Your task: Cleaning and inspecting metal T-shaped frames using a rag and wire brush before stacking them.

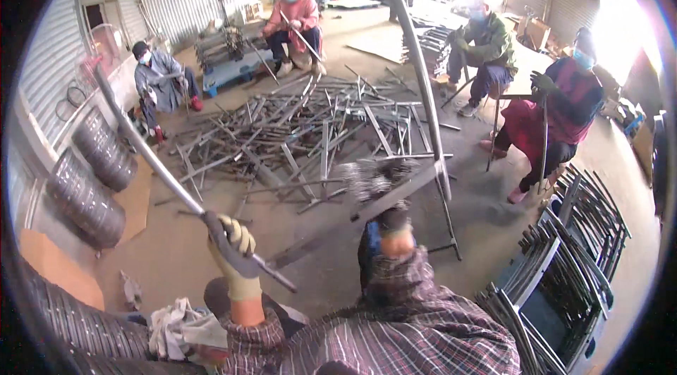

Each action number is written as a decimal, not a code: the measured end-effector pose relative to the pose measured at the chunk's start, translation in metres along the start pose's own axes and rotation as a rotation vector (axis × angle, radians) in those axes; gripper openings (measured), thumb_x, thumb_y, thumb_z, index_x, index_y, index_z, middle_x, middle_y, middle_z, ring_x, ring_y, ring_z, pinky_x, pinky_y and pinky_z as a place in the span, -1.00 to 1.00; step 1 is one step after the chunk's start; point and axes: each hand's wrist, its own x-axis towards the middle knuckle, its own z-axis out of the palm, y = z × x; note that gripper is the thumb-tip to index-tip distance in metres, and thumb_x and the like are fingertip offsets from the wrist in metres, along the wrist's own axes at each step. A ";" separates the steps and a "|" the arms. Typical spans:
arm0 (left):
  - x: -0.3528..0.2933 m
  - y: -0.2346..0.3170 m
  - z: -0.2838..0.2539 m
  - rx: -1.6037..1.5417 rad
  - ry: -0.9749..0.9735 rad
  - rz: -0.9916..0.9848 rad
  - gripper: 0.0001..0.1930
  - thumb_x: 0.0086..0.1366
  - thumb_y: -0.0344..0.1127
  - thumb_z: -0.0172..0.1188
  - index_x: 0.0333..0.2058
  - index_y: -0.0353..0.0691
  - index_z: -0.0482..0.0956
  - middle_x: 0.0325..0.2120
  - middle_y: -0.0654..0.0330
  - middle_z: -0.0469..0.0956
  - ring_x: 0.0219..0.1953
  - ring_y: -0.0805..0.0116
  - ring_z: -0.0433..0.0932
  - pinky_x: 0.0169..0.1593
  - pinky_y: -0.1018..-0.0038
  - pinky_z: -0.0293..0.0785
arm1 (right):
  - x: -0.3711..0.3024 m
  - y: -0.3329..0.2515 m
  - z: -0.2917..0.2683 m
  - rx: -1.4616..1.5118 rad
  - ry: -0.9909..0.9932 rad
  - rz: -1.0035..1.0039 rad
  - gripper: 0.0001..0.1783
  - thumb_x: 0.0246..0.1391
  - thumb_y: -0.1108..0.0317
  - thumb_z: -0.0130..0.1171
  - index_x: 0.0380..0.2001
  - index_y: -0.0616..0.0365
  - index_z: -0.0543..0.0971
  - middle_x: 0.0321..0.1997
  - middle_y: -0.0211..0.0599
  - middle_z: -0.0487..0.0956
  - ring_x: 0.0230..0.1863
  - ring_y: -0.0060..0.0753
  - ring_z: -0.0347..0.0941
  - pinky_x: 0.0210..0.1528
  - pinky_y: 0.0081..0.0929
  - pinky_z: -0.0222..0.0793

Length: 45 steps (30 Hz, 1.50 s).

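My left hand (236, 244), in a pale glove with a dark palm, is closed round one tube of a grey metal frame (168, 175). This frame has two long, slightly curved tubes joined by a flat crossbar, and it is held up in front of me, tilted. Close behind the crossbar, near the right-hand tube, is my right hand (393, 218) in a dark glove. Its fingers are smeared by motion and partly covered by the bar. A blurred, glinting grey mass (374, 179) shows just above that hand; I cannot make out its kind.
A wide heap of metal frames and bars (303, 132) lies on the floor ahead. Several masked people sit around it, one in pink (300, 15). Stacked frames (564, 255) stand at the right. Black ribbed rolls (88, 199) and a pale cloth (185, 326) lie left.
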 end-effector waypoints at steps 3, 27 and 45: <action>-0.004 -0.013 -0.006 -0.068 -0.010 0.007 -0.65 0.49 0.02 -0.12 -0.35 -0.08 0.44 -0.73 0.39 0.15 -0.83 0.56 0.07 -0.79 0.57 0.07 | -0.004 -0.006 -0.016 -0.233 0.028 -0.112 -0.62 0.36 0.11 -0.15 0.11 0.06 0.36 -0.02 -0.30 0.43 -0.04 -0.24 0.37 0.06 -0.30 0.35; -0.004 0.000 0.053 0.342 -0.023 0.158 -0.69 0.50 -0.05 -0.09 -0.39 -0.09 0.32 -0.69 0.42 0.12 -0.73 0.64 0.10 -0.63 0.66 0.02 | -0.120 -0.059 -0.230 0.356 0.615 0.574 -0.50 0.32 -0.13 -0.07 -0.16 0.11 0.55 -0.36 -0.37 0.57 -0.38 -0.43 0.51 -0.36 -0.42 0.48; 0.006 -0.039 0.004 0.349 0.063 -0.117 -0.62 0.41 -0.12 0.08 0.03 -0.27 0.44 -0.53 0.35 0.36 -0.61 0.59 0.22 -0.57 0.66 0.13 | -0.177 -0.068 -0.198 0.147 0.194 0.841 -0.28 0.25 0.13 0.09 0.37 0.19 0.16 0.28 -0.15 0.37 0.22 -0.30 0.34 0.19 -0.41 0.27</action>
